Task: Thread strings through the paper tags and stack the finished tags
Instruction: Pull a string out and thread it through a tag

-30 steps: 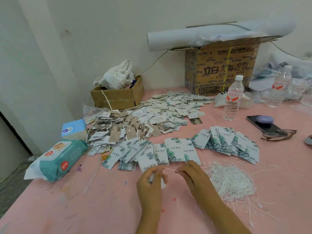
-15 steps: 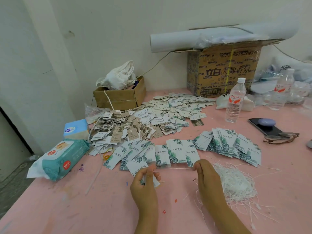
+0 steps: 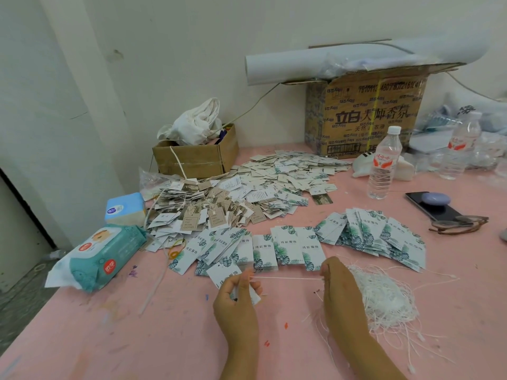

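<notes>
My left hand (image 3: pixel 236 303) pinches a white paper tag (image 3: pixel 223 272) with a leaf print, low in the middle of the pink table (image 3: pixel 82 338). A thin white string (image 3: pixel 288 278) runs taut from the tag to my right hand (image 3: pixel 338 286), which pinches its other end. A tangled heap of white strings (image 3: pixel 386 300) lies just right of my right hand. Rows of leaf-print tags (image 3: pixel 288 248) are spread behind both hands, with a fanned batch (image 3: pixel 375 237) to the right. A big loose pile of strung tags (image 3: pixel 233 198) covers the table farther back.
A wet-wipes pack (image 3: pixel 101 259) and a blue tissue box (image 3: pixel 126 208) sit at the left edge. Behind stand a small cardboard box (image 3: pixel 197 160), a large carton (image 3: pixel 365 113), two water bottles (image 3: pixel 384 163), a phone (image 3: pixel 433 207) and glasses (image 3: pixel 458 223).
My hands have drawn apart, the right one moving right, so the string now spans a longer taut stretch between them. The view has shifted slightly.
</notes>
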Available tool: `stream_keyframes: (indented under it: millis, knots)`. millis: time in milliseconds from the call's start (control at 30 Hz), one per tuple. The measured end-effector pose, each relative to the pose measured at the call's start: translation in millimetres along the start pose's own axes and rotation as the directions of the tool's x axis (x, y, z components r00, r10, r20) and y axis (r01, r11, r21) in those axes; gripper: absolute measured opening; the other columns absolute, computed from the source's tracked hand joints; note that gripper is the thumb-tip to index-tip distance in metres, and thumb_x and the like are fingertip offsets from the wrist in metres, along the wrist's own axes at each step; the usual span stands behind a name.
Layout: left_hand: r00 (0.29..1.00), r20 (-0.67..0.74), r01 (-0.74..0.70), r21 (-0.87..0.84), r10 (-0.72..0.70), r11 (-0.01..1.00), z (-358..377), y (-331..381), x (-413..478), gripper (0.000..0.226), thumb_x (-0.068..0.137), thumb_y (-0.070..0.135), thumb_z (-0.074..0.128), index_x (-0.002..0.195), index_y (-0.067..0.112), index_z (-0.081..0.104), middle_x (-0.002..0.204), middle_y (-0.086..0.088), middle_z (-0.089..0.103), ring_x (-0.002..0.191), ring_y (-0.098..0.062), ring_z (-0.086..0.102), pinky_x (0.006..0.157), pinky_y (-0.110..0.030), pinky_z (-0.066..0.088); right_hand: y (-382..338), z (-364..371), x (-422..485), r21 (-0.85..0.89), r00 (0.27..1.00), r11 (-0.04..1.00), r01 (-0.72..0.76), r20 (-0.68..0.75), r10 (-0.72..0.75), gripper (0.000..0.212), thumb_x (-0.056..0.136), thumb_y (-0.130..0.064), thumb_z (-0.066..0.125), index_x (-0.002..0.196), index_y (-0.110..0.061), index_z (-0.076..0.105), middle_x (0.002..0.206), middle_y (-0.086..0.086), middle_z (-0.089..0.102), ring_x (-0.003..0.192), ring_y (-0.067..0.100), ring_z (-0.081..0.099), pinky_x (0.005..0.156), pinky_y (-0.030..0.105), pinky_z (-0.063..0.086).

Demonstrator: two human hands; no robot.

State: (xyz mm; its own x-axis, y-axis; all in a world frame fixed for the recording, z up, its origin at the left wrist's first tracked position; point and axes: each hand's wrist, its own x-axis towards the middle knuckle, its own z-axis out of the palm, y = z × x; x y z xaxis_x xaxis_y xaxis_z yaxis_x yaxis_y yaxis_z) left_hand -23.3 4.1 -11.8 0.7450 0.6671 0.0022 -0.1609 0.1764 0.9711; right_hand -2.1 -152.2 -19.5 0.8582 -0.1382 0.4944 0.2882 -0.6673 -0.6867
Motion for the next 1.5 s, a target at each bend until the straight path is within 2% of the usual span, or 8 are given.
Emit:
stream_keyframes:
  millis: [100, 267, 367, 600, 800, 1033, 1333, 1500]
  knots:
    - [0.999, -0.019, 0.028, 0.009, -0.027, 1.000, -1, -2, 2, 0.017, 0.093, 0.013, 0.062, 0.078, 0.013, 0.069, 0.063, 0.001, 0.071, 0.057, -0.004, 0.067, 0.058, -0.038, 0.059, 6, 3, 1, -0.077, 0.997, 0.995, 0.066, 0.053, -0.062, 0.025, 0.092, 0.002, 0.041, 0.078, -0.019, 0.044, 0.075, -0.004, 0.045, 0.071, 0.020, 0.042, 0.061, 0.031, 0.036]
    - [0.998, -0.011, 0.069, -0.019, -0.069, 0.997, -1, -2, 4, 0.016, 0.093, 0.015, 0.063, 0.079, 0.009, 0.069, 0.062, 0.000, 0.070, 0.058, -0.005, 0.068, 0.053, -0.036, 0.060, 5, 2, 5, -0.001, 0.973, 0.987, 0.160, 0.167, -0.158, 0.024, 0.097, -0.029, 0.045, 0.075, -0.019, 0.044, 0.075, -0.009, 0.042, 0.073, 0.013, 0.041, 0.064, 0.022, 0.031]
    - [0.997, -0.013, 0.070, -0.027, -0.071, 0.997, -1, -2, 5, 0.017, 0.093, 0.015, 0.063, 0.078, 0.008, 0.069, 0.062, 0.000, 0.070, 0.058, -0.005, 0.067, 0.046, -0.031, 0.057, 4, -1, 4, 0.019, 0.988, 0.990, 0.137, 0.075, -0.138, 0.034, 0.100, -0.042, 0.030, 0.077, -0.021, 0.043, 0.076, -0.009, 0.042, 0.077, 0.012, 0.041, 0.065, 0.023, 0.032]
    - [0.996, -0.034, 0.078, -0.029, -0.079, 0.997, -1, -3, 6, 0.017, 0.094, 0.016, 0.062, 0.082, 0.007, 0.070, 0.063, 0.001, 0.071, 0.059, -0.005, 0.068, 0.060, -0.045, 0.060, 3, -2, 7, -0.015, 0.993, 0.997, 0.073, -0.090, -0.074, 0.021, 0.090, -0.006, 0.027, 0.079, -0.016, 0.042, 0.072, -0.001, 0.042, 0.068, 0.024, 0.039, 0.058, 0.030, 0.030]
    - [0.994, -0.079, 0.072, -0.056, -0.077, 0.996, 0, -5, 6, 0.017, 0.094, 0.015, 0.062, 0.080, 0.010, 0.070, 0.064, 0.000, 0.072, 0.058, -0.006, 0.069, 0.045, -0.027, 0.055, 4, -1, 6, 0.020, 0.996, 0.999, -0.038, -0.082, 0.039, 0.034, 0.083, 0.021, 0.040, 0.089, -0.011, 0.047, 0.081, 0.004, 0.048, 0.075, 0.027, 0.045, 0.062, 0.031, 0.030]
    - [0.983, -0.177, 0.050, -0.026, -0.054, 0.998, -3, -7, 8, 0.023, 0.095, 0.019, 0.061, 0.078, 0.006, 0.069, 0.071, -0.004, 0.071, 0.057, -0.001, 0.065, 0.042, -0.009, 0.044, -1, -6, 5, 0.057, 0.980, 0.989, -0.137, -0.141, 0.144, 0.047, 0.070, 0.030, 0.035, 0.093, -0.010, 0.046, 0.081, 0.007, 0.046, 0.076, 0.027, 0.041, 0.059, 0.025, 0.029]
    - [0.970, -0.231, 0.061, -0.089, -0.080, 0.994, -8, -4, 12, 0.029, 0.095, 0.028, 0.060, 0.075, 0.009, 0.069, 0.063, 0.011, 0.070, 0.055, 0.008, 0.059, 0.059, -0.023, 0.045, 0, -8, 4, -0.071, 0.960, 0.962, -0.265, -0.114, 0.256, 0.054, 0.066, 0.027, 0.033, 0.101, -0.011, 0.047, 0.084, 0.004, 0.043, 0.079, 0.024, 0.039, 0.057, 0.024, 0.026]
    - [0.958, -0.277, 0.034, -0.159, -0.077, 0.987, -12, -2, 16, 0.021, 0.095, 0.028, 0.060, 0.081, 0.015, 0.069, 0.060, 0.011, 0.069, 0.054, 0.007, 0.059, 0.053, -0.017, 0.047, -1, -9, 4, -0.102, 0.958, 0.953, -0.286, -0.050, 0.282, 0.056, 0.067, 0.026, 0.033, 0.104, -0.015, 0.045, 0.088, 0.004, 0.045, 0.076, 0.023, 0.041, 0.057, 0.029, 0.031]
